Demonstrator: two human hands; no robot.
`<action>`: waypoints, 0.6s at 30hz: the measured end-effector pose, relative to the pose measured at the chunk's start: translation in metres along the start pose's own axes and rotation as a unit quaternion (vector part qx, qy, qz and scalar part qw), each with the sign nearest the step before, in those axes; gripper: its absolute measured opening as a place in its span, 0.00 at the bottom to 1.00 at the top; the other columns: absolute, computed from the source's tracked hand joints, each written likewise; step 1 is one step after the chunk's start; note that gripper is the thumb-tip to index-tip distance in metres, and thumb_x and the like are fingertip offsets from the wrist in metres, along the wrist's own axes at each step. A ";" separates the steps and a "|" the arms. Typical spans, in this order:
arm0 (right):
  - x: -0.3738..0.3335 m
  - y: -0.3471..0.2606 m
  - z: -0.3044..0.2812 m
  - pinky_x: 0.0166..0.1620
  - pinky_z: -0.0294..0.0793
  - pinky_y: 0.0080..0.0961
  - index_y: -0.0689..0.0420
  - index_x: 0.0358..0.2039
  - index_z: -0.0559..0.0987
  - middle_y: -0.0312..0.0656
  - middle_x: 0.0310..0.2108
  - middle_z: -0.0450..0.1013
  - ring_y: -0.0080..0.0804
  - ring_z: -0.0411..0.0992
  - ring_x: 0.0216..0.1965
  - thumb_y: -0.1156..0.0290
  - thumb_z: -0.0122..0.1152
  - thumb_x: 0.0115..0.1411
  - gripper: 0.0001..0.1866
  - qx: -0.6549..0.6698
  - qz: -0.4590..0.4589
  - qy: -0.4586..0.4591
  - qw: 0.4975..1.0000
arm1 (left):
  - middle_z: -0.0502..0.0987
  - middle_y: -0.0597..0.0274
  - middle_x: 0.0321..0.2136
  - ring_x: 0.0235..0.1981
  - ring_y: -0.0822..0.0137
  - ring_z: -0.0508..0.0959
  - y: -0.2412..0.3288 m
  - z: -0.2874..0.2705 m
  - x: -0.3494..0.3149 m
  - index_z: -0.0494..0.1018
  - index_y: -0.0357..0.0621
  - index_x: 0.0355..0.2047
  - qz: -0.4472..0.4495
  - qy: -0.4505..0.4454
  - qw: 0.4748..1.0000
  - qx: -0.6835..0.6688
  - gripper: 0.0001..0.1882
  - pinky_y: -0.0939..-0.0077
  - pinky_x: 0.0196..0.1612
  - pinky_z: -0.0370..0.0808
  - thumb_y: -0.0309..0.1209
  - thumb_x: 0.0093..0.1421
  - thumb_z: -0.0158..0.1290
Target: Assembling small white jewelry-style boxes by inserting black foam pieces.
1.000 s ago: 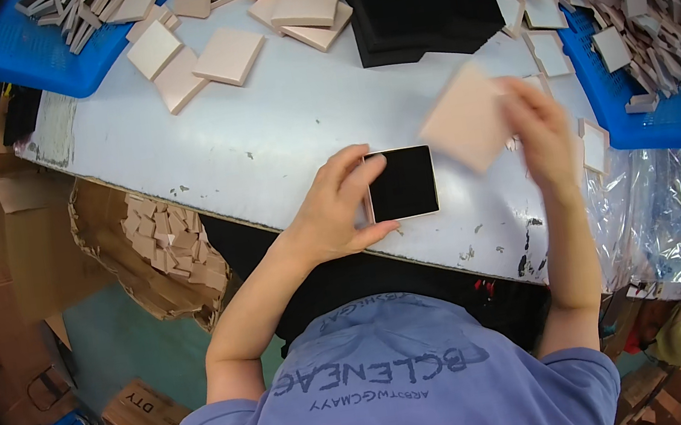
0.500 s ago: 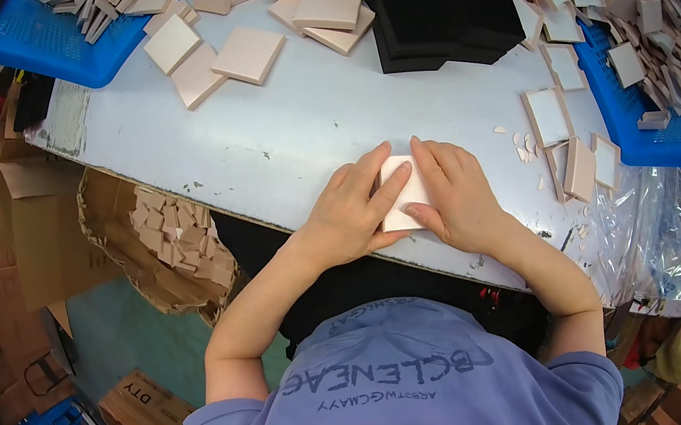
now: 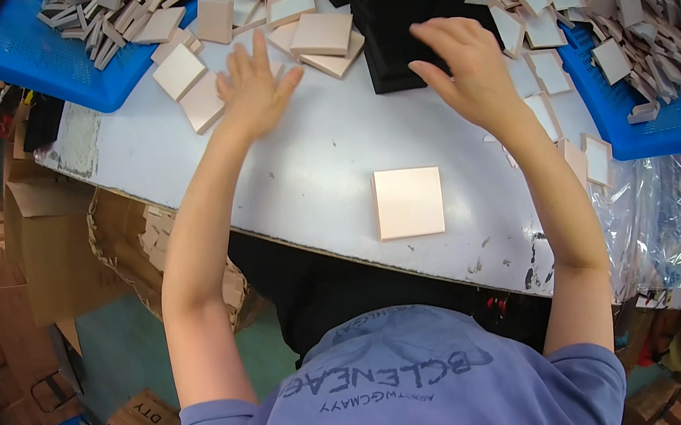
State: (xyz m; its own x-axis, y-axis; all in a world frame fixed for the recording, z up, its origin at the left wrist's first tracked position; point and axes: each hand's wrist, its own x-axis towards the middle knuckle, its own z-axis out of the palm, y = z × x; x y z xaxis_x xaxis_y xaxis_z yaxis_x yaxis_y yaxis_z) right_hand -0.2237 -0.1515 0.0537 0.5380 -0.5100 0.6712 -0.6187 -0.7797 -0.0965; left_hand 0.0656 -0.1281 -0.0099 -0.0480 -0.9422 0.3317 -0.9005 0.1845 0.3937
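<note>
A closed, square, pale pink cardboard box (image 3: 410,202) lies flat on the white table (image 3: 302,179) near its front edge, with neither hand on it. Up at the left, my left hand (image 3: 254,93) is spread flat over a pale pink box, mostly hidden under the palm and fingers. Other pink boxes (image 3: 322,34) lie just beyond and beside it, some overlapping. My right hand (image 3: 466,67) reaches over the front right corner of a stack of black pieces (image 3: 393,25). Its thumb and fingers are apart, with nothing seen between them.
Blue baskets stand at the far left (image 3: 110,92) and the right (image 3: 649,139), both heaped with small pink box parts. Open box halves (image 3: 598,159) lie by the right basket. Clear plastic (image 3: 655,214) hangs at the right edge. A carton (image 3: 123,228) of pink pieces stands left below the table.
Both hands have let go of the pink box near the front edge and moved away from me, the left toward the loose boxes, the right toward the black stack.
</note>
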 end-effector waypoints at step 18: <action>-0.009 0.007 -0.003 0.35 0.68 0.29 0.57 0.29 0.79 0.39 0.26 0.74 0.38 0.72 0.28 0.76 0.60 0.49 0.05 0.028 0.038 0.173 0.984 | 0.58 0.43 0.57 0.58 0.49 0.60 0.107 -0.023 -0.090 0.68 0.41 0.42 0.195 -0.101 0.875 -0.432 0.28 0.62 0.58 0.58 0.34 0.43 0.67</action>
State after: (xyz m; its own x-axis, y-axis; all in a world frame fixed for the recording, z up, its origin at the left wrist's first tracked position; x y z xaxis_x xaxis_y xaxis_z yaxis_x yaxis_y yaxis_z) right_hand -0.2348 -0.1511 0.0495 0.2582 -0.4215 0.8693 -0.6121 -0.7675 -0.1904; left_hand -0.0166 -0.0174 0.0225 -0.4334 -0.7740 0.4616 -0.1401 0.5638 0.8139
